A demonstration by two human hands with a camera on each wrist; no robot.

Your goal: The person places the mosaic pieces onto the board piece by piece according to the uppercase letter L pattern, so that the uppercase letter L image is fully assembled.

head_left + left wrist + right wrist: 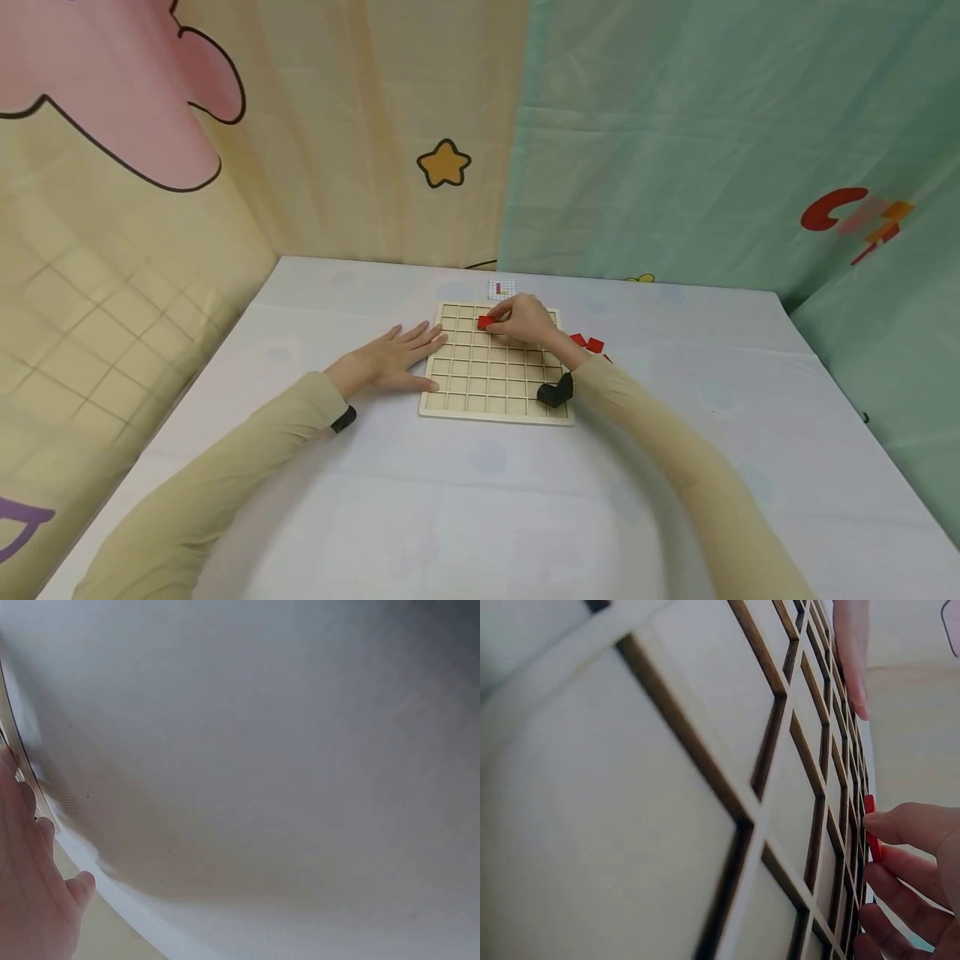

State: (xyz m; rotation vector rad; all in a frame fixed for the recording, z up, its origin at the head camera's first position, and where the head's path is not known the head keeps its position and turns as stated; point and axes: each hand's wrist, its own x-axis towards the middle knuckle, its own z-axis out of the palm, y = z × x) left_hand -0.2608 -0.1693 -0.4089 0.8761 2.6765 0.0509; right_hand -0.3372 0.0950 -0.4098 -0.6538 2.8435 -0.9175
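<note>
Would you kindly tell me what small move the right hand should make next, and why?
Probably settle the red tile into a recessed square of the grid board: the right hand pinches it at the board's far rows, while the left hand lies along the board's left edge.

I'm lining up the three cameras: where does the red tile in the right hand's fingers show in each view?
Head: red tile near centre, pinched by right hand.
Left wrist: not in it.
Right wrist: red tile at right, below middle.
Landmark in all three views: the wooden board.
</note>
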